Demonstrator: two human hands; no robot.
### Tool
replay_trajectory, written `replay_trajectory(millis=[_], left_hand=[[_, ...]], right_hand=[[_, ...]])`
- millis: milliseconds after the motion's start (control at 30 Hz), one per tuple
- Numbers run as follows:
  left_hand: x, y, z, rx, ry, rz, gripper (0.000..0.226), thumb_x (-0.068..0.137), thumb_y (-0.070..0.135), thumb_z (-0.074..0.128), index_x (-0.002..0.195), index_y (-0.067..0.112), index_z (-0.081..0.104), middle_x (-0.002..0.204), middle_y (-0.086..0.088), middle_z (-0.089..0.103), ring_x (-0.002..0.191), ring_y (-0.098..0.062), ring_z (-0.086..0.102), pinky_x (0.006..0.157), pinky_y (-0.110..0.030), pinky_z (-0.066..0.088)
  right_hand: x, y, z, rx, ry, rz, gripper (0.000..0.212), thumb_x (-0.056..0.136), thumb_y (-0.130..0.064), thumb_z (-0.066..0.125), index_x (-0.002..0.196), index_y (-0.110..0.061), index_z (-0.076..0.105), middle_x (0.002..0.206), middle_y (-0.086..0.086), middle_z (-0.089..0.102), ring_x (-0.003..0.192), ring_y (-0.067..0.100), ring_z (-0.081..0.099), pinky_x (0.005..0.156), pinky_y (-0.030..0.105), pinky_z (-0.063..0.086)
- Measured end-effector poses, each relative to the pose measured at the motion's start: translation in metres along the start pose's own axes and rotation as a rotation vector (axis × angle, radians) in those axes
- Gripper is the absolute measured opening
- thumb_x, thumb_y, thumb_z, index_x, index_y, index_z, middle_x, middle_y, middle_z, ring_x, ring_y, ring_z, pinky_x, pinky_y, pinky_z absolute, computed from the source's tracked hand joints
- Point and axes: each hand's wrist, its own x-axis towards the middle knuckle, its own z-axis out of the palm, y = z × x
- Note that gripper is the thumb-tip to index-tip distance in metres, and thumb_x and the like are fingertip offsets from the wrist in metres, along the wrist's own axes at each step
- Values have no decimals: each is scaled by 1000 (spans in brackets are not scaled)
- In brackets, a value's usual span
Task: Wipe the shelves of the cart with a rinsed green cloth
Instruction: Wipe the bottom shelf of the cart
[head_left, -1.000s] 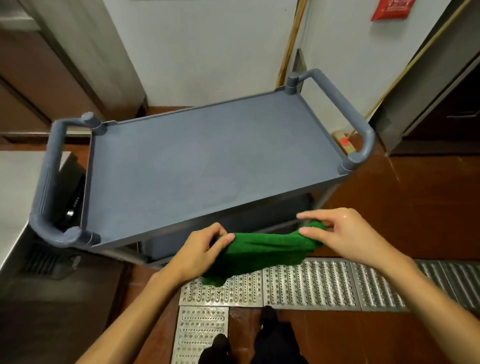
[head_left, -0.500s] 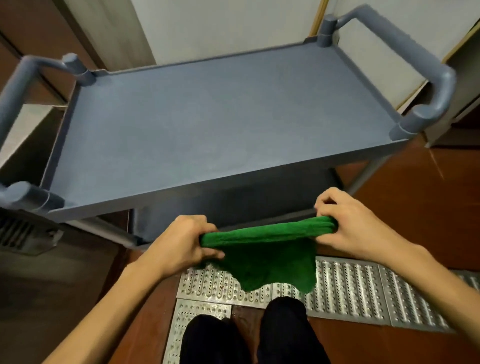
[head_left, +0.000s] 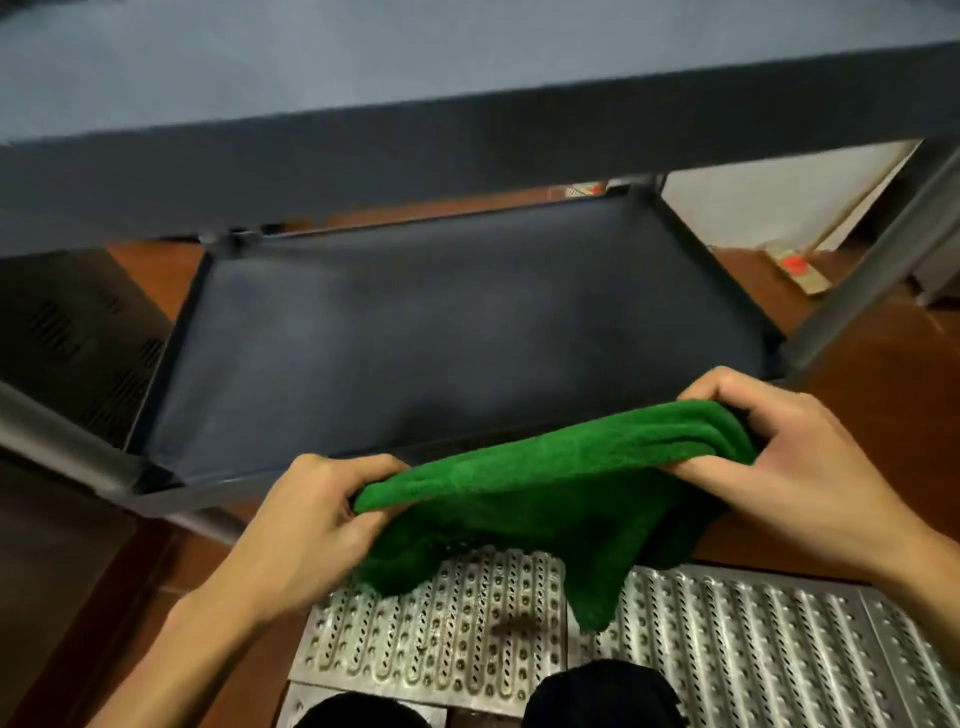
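The cart's top shelf (head_left: 363, 67) runs across the upper part of the head view as a blurred blue-grey slab, its dark front edge overhanging the lower shelf (head_left: 467, 332), a darker tray lying in shadow. The cart stands on a red-brown tiled floor (head_left: 872, 374), with a perforated metal floor grating (head_left: 727, 649) under the person and a white wall (head_left: 769, 202) showing beyond the far right corner. A dark vented cabinet (head_left: 78, 332) stands just beside the cart on the left. Half a second ago the top shelf and its handles filled the view; now the view has dropped and the lower shelf lies open beneath it. The green cloth (head_left: 545, 483) is still stretched between both hands, in the air in front of the lower shelf's near rim, its loose part hanging toward the grating. The left hand (head_left: 306, 525) has its fingers curled round the cloth's left end, and the right hand (head_left: 779, 457) pinches the folded right end between thumb and curled fingers. The lower shelf has a raised rim all round, and grey posts (head_left: 883, 260) rise at its near corners to the top shelf. Between the two shelves the gap is open along the whole near side, and the cloth's upper fold sits level with that near rim. The person's dark trousers (head_left: 597, 696) show at the bottom edge.
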Motion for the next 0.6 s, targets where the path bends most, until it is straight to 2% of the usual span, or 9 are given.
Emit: replay_trajectory(millis=[67,167,233,300,367,433,467,533,600], left_hand=[[-2,-15,29,-159,34,-21,21,84,32,56,80,20,72,58,7,60,54,0,50,54,-28,39],[-3,-33,66,-424,130,-74,37,81,47,55,58,18,54,55,7,44,55,-1,39,51,-24,30],[-2,-45,87,-473,171,-84,40,81,49,60,54,21,50,56,9,41,56,-1,38,51,-23,28],[-1,-59,104,-475,188,-96,41,89,32,71,49,29,58,52,16,45,52,6,39,49,-14,31],[-5,-78,116,-493,179,-106,28,84,34,77,58,25,72,52,10,55,55,5,46,51,-12,36],[-10,-100,125,-442,131,-119,46,73,52,72,75,6,73,65,-17,63,66,-9,54,58,-22,40],[-11,-112,129,-420,121,-135,55,68,56,68,77,2,71,72,-25,63,67,-15,56,61,-26,41],[-11,-127,139,-405,142,-194,54,64,57,69,75,5,68,74,-26,64,64,-23,62,66,-31,43],[-6,-130,151,-477,172,-272,44,71,49,81,82,7,74,76,-20,72,71,-30,73,65,-32,52]], right_hand=[[-3,20,17,29,65,-24,24,73,-25,85,84,-32,64,83,-7,68,75,13,65,68,28,49],[-6,47,43,84,148,-67,27,67,-38,86,88,-38,68,88,-14,71,78,1,65,69,13,49],[-9,67,59,136,161,-59,23,67,-45,83,85,-43,70,85,-17,72,76,0,66,67,14,52],[-11,90,71,141,148,-54,21,69,-42,78,85,-51,69,83,-22,72,76,-2,68,71,22,58],[-16,110,82,94,121,-57,25,73,-33,80,86,-51,68,83,-21,73,77,1,70,74,29,59],[-18,128,99,26,78,-53,24,79,-26,81,85,-46,69,83,-15,73,75,10,70,69,31,59],[-18,136,109,30,70,-48,18,80,-29,78,82,-43,69,79,-13,72,71,15,69,63,33,57],[-15,149,131,82,66,-12,3,76,-37,73,79,-37,71,71,-10,70,60,20,65,49,32,52],[-7,163,154,230,60,48,15,73,-41,73,84,-31,76,77,-2,75,66,17,70,57,26,56]])
